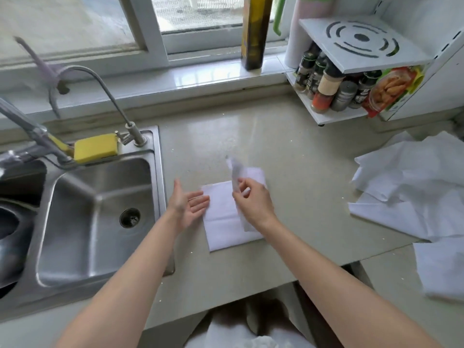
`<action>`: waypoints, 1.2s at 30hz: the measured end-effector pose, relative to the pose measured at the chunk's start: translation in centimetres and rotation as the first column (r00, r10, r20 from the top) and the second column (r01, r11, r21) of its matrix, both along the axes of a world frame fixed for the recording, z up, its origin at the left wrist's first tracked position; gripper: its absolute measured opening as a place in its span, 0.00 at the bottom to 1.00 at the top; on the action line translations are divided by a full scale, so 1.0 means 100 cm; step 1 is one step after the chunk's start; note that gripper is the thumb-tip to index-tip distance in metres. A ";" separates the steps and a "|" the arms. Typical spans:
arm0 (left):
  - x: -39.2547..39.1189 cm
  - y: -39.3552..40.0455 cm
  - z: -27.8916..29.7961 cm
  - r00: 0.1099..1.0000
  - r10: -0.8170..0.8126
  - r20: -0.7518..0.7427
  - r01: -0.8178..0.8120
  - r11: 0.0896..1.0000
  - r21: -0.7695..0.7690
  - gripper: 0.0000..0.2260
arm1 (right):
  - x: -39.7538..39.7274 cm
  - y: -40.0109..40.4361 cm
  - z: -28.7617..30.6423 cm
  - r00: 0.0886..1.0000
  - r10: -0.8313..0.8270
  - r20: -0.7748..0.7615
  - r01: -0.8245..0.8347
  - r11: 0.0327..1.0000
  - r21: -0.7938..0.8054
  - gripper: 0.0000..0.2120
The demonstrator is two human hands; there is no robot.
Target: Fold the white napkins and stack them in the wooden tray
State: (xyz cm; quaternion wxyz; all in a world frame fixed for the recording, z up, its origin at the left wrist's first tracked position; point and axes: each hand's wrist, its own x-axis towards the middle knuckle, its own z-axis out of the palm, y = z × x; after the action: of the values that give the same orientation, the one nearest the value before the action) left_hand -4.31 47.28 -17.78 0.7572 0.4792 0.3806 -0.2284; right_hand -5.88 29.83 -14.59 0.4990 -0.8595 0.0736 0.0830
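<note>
A white napkin (223, 219) lies flat on the beige countertop in front of me. My right hand (253, 199) pinches its right part and lifts it up on edge over the flat part. My left hand (188, 204) is open, palm up, with its fingertips at the napkin's left edge. A loose pile of unfolded white napkins (411, 187) lies on the counter at the right, and another white napkin (442, 270) hangs at the lower right. No wooden tray is in view.
A steel sink (98, 217) with a faucet (105, 91) and a yellow sponge (96, 148) is at the left. A white spice rack (336, 89) with several jars stands at the back right, and an oil bottle (254, 33) is on the windowsill.
</note>
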 end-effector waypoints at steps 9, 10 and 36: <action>0.002 0.008 -0.001 0.997 -0.075 0.003 0.075 0.994 0.080 0.34 | -0.023 0.058 -0.046 0.983 0.180 -0.032 -0.182 0.937 -0.300 0.05; 0.002 0.009 -0.003 0.997 -0.083 0.006 0.082 0.992 0.097 0.32 | -0.023 0.060 -0.046 0.981 0.192 -0.031 -0.192 0.928 -0.320 0.05; 0.020 -0.025 -0.014 0.848 -0.509 -0.149 0.328 0.283 0.902 0.28 | 0.113 -0.032 -0.049 0.782 0.560 -0.274 -0.600 0.557 -0.575 0.04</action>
State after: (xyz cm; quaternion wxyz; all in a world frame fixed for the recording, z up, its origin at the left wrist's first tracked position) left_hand -2.28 44.78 -19.14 0.3171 0.9084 0.2365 -0.1355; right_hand 5.45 26.59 -19.45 0.1209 -0.9477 -0.1749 0.2380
